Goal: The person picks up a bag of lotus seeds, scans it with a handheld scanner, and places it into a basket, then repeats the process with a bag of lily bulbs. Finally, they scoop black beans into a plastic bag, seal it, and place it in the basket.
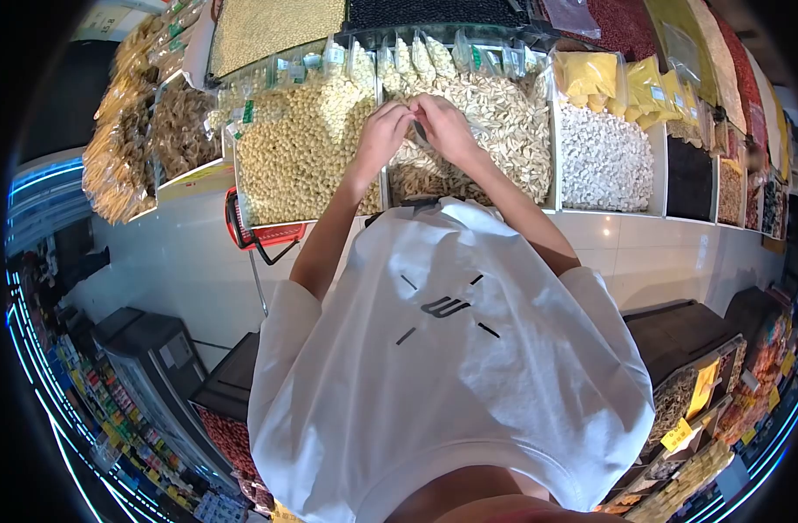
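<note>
Both hands meet over the bin of pale sliced pieces [495, 122]. Left hand [382, 132] and right hand [445, 126] pinch a thin clear bag [421, 132] between them, fingertips touching; the bag is mostly hidden. Bin of round nuts [294, 161] just left, white chunks [604, 161] right. Red basket [264, 235] hangs below the bins' front edge.
</note>
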The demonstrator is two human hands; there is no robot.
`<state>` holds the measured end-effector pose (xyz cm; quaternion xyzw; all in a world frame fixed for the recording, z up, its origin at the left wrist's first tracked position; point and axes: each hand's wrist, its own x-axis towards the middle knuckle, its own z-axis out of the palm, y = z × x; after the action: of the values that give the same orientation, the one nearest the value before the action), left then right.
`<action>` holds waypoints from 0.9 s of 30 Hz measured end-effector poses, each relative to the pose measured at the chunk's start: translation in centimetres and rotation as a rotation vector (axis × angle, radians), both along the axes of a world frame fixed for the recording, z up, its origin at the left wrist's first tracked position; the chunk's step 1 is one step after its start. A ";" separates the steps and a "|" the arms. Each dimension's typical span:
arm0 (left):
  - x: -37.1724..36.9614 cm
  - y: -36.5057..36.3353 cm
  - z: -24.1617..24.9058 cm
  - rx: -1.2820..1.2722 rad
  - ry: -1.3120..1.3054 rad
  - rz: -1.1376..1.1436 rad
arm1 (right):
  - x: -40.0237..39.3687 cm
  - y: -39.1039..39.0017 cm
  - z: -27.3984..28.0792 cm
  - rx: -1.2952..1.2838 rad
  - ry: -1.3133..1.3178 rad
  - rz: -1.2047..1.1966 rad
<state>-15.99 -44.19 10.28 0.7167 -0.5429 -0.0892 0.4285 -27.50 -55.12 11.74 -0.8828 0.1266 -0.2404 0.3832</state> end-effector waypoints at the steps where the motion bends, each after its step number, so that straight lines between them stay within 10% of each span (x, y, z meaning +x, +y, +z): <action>1: -0.1 0.0 -0.1 0.015 -0.013 0.009 | -0.1 -0.1 0.0 -0.012 0.016 0.009; 27: -0.2 0.1 0.4 0.058 0.003 0.003 | -10.2 -6.1 -2.0 -0.270 0.289 0.145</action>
<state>-16.24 -44.13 10.69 0.7296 -0.5382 -0.1052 0.4087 -37.66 -61.20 9.72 -0.9582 0.0832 -0.0977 0.2556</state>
